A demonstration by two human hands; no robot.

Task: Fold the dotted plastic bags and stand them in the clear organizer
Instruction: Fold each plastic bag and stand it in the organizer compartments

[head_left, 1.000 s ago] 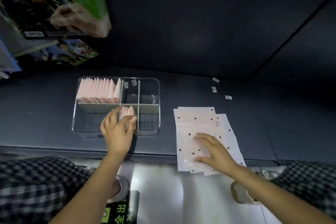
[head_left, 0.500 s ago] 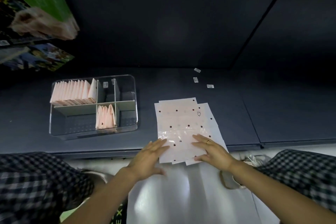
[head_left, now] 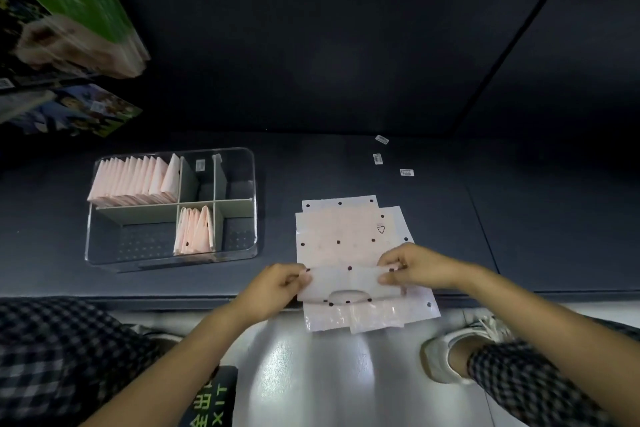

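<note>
Below, green "EXIT" floor sign (head_left: 211,402); both hands' fingers (head_left: 304,276) pinching dotted bag (head_left: 346,279).

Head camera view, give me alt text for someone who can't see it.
Both hands, left and right, pinch the near edge of a dotted plastic bag and fold it up off a flat stack. To the left, a clear organizer holds folded bags standing upright in two compartments.

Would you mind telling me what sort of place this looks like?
Probably a shop or stockroom: a low dark shelf bears small loose labels, printed packaged goods sit at left, and a green exit sign marks the glossy floor.
</note>
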